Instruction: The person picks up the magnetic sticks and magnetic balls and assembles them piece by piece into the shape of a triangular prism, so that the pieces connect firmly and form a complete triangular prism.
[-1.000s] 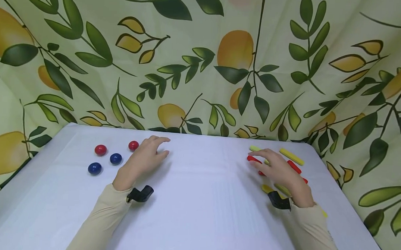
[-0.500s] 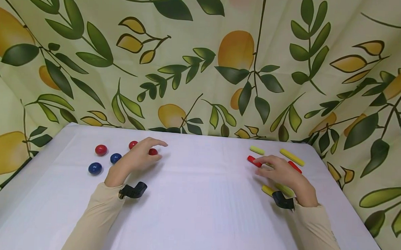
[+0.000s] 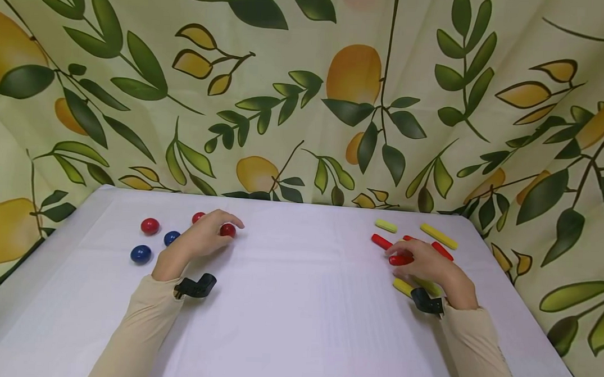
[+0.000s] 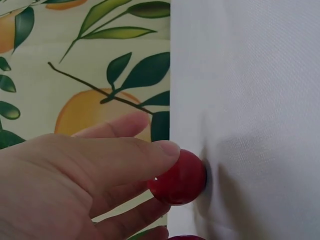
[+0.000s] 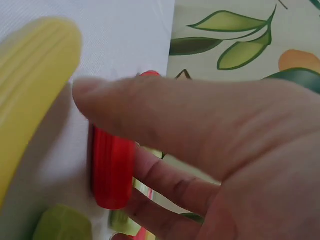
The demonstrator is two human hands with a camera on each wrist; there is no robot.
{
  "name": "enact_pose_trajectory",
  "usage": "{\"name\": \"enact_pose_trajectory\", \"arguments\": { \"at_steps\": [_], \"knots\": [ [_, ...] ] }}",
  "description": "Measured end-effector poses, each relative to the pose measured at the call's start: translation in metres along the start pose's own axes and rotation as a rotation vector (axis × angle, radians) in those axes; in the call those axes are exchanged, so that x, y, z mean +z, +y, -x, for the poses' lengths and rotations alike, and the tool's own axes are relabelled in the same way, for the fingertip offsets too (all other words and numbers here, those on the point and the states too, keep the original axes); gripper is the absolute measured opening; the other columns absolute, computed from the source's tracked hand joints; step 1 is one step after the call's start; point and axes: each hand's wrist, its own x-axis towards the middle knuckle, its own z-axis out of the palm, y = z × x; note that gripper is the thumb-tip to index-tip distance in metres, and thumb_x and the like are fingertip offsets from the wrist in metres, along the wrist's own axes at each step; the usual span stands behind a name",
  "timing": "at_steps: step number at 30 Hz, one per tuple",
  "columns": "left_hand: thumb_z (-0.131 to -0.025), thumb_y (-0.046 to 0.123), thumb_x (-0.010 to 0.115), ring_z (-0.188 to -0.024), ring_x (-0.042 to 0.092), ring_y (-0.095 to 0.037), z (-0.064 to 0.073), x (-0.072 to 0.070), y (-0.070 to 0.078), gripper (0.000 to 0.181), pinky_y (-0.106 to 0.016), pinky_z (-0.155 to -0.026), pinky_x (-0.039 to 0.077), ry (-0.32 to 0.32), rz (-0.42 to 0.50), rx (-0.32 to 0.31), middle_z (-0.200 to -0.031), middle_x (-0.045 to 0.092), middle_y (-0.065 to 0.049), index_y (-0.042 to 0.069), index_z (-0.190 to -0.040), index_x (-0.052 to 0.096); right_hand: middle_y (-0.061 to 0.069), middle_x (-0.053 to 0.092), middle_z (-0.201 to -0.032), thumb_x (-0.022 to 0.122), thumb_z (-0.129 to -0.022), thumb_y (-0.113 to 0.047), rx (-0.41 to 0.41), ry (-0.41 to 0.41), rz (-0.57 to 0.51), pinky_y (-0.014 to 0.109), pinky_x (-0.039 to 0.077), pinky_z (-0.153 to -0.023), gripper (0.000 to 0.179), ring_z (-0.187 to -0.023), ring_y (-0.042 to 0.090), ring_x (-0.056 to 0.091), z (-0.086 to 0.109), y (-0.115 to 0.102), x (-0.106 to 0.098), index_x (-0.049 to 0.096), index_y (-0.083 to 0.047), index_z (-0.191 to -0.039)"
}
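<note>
My left hand (image 3: 201, 237) is at a glossy red ball (image 4: 180, 180) on the white table. Its thumb lies on the ball, with fingers round the far side. Close by are another red ball (image 3: 198, 217) and a blue ball (image 3: 171, 238), both partly covered by the hand. My right hand (image 3: 430, 264) holds a ridged red stick (image 5: 112, 170) between thumb and fingers, low over the table. In the right wrist view the thumb hides the stick's upper part. A ridged yellow stick (image 5: 30, 95) lies beside the thumb, with a yellow-green one (image 5: 62, 225) below.
A red ball (image 3: 150, 226) and a blue ball (image 3: 140, 254) sit farther left. More sticks lie round the right hand, including a red one (image 3: 381, 241), a pale green one (image 3: 386, 225) and a yellow one (image 3: 439, 236). A leaf-and-fruit-print curtain (image 3: 285, 98) hangs behind the table (image 3: 297, 301).
My left hand has moved left and back onto the red ball, its thumb and fingers closing round it. The right hand has come nearer and its fingers have closed on a red stick.
</note>
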Motion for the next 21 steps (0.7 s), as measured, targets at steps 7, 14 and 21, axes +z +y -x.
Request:
{"name": "enact_pose_trajectory", "arguments": {
  "at_steps": [7,14,21],
  "knots": [
    [-0.091,-0.001,0.065,-0.121,0.052,-0.038,-0.0008,-0.0005,-0.0004,0.03,-0.057,-0.107,0.041,-0.022,-0.007,-0.038,-0.128,0.059,-0.021,0.006,-0.12,0.067,0.02,0.063,-0.118,0.076,-0.083,-0.003,-0.025,0.017,0.006,0.051,0.052,-0.093,0.033,-0.107,0.034,0.055,-0.0029,0.0052,0.0031,0.068,-0.008,-0.114],
    [-0.091,0.0,0.065,-0.123,0.051,-0.039,-0.001,-0.0001,-0.0001,0.033,-0.057,-0.107,0.042,-0.032,-0.01,-0.077,-0.131,0.058,-0.022,0.006,-0.123,0.066,0.014,0.065,-0.106,0.073,-0.085,-0.002,-0.03,0.032,-0.007,0.047,0.054,-0.09,0.027,-0.099,0.029,0.057,-0.0062,0.0082,0.0051,0.068,-0.006,-0.112],
    [-0.092,-0.004,0.061,-0.122,0.054,-0.04,-0.0014,0.0006,-0.0007,0.032,-0.056,-0.105,0.043,-0.014,-0.023,-0.085,-0.131,0.059,-0.023,0.004,-0.122,0.067,0.011,0.064,-0.104,0.072,-0.087,-0.004,-0.081,0.057,0.002,0.048,0.052,-0.09,0.024,-0.098,0.027,0.056,-0.0044,0.0081,0.0047,0.068,-0.008,-0.11]
  ]
}}
